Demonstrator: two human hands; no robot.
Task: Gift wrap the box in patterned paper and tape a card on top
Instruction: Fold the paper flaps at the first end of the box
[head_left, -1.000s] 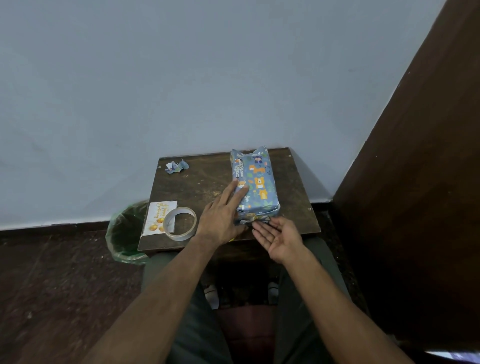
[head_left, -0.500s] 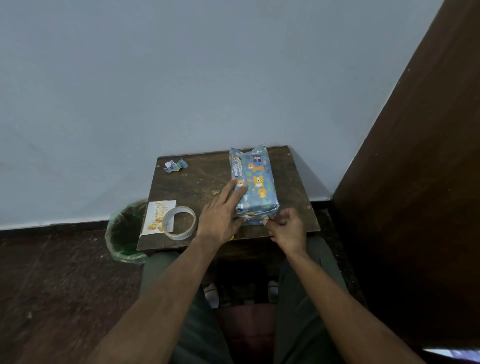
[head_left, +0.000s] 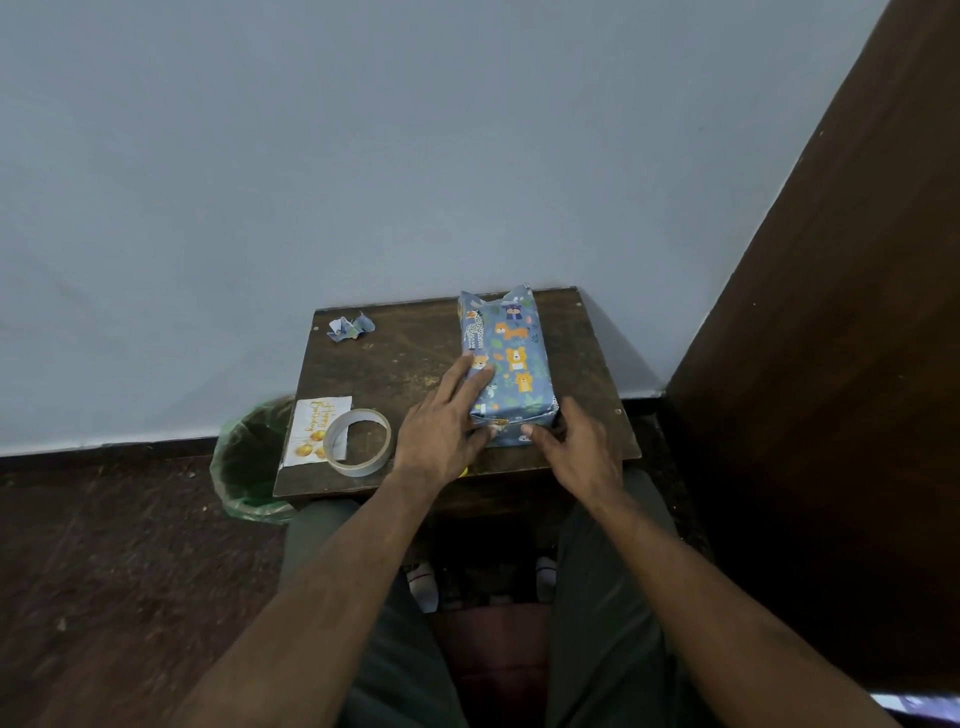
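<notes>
A box wrapped in blue paper with cartoon animals (head_left: 511, 364) lies lengthwise on the right half of a small dark wooden table (head_left: 395, 364). Its far end shows loose upturned paper flaps. My left hand (head_left: 447, 426) rests flat along the box's left side, fingers straight, thumb at the near end. My right hand (head_left: 576, 441) presses the folded paper at the near end with its fingertips. A white card with gold lettering and balloons (head_left: 316, 431) lies at the table's front left, with a roll of clear tape (head_left: 357, 441) partly over it.
A crumpled scrap of wrapping paper (head_left: 350, 328) lies at the table's back left corner. A bin with a green liner (head_left: 249, 462) stands on the floor left of the table. A dark wooden panel (head_left: 831, 364) rises on the right; a pale wall is behind.
My right hand turned from palm-up below the near end to palm-down, pressing the fold against the box. My left hand stayed on the box's left side.
</notes>
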